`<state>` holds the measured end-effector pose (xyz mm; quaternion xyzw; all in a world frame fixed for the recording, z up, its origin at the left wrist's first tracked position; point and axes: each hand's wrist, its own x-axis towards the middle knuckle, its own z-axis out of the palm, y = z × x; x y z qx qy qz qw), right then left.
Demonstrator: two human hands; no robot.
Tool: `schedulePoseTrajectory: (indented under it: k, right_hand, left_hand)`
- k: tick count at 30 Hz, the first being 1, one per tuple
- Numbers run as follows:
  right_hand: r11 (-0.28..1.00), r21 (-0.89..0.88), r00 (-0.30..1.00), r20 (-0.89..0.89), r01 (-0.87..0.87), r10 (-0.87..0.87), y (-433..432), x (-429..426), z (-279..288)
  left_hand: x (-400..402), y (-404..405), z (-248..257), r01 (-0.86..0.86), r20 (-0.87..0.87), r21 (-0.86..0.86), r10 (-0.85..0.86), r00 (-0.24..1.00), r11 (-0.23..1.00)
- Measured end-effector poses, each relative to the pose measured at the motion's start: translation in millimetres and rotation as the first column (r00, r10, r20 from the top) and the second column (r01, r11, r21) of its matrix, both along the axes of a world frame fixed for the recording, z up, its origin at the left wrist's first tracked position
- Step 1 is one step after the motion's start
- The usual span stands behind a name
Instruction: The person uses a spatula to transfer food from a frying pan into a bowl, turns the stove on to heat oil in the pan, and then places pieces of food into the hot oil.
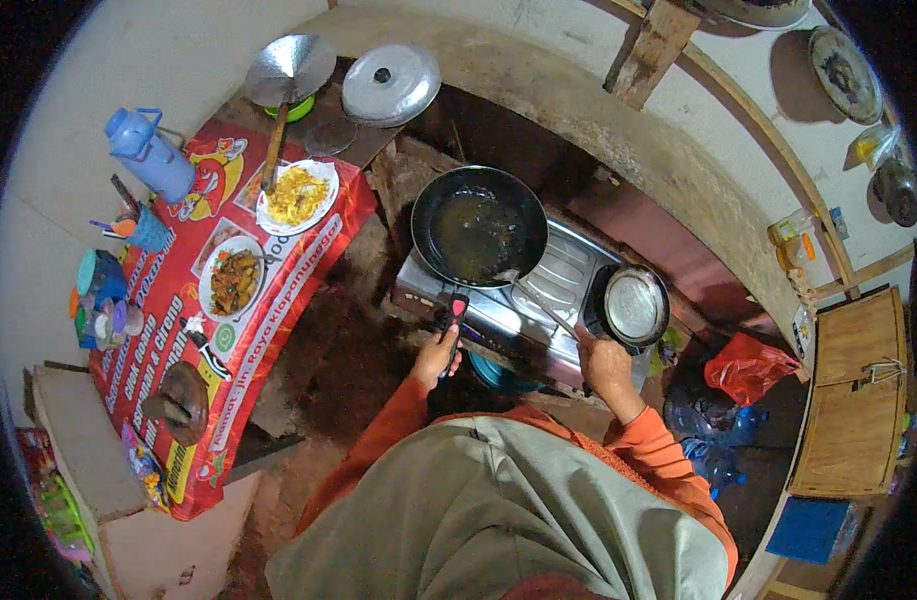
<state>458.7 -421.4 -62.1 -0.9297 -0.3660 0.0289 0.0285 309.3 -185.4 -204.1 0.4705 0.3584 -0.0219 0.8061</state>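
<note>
My left hand [437,357] is closed around the black handle of a dark frying pan [479,225], which sits over the left side of a metal gas stove [552,277]. A little oil or liquid glistens in the pan. In my right hand [607,371] is the handle of a metal spatula [544,309]; its head rests at the pan's lower right rim. Right of it, a dark pan with a metal lid [636,304] stands on the stove's other side.
On the left, a table with a red printed cover [278,300] bears a plate of yellow fried food [297,196], a plate of cooked food [235,279], a knife [212,358] and a blue flask [154,161]. A domed metal lid [391,84] lies beyond. A red plastic bag [747,367] lies right.
</note>
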Motion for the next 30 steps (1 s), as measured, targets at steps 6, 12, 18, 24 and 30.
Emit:
schedulePoseTrajectory:
  k: [6,12,18,24,30]
  right_hand:
    - [0.993,0.105,0.998,-0.031,-0.047,0.050,17,36,21]
    - [0.986,-0.069,0.986,0.054,-0.151,0.155,22,76,88]
    - [0.973,-0.135,0.977,-0.128,-0.189,0.172,36,92,94]
    - [0.969,-0.163,0.982,0.004,-0.183,0.187,23,114,105]
    - [0.975,-0.198,0.933,0.323,-0.100,0.161,44,126,80]
  left_hand:
    - [2,-1,7,-0.006,-0.018,0.034,0.007,1.000,0.999]
    - [1,-2,6,-0.028,-0.021,0.030,0.029,0.999,0.999]
    - [2,-4,7,-0.045,-0.038,0.029,0.046,0.998,0.999]
    - [2,-4,7,-0.031,-0.024,0.069,0.033,0.999,0.997]
    - [1,-3,6,-0.029,-0.020,0.035,0.030,0.999,0.999]
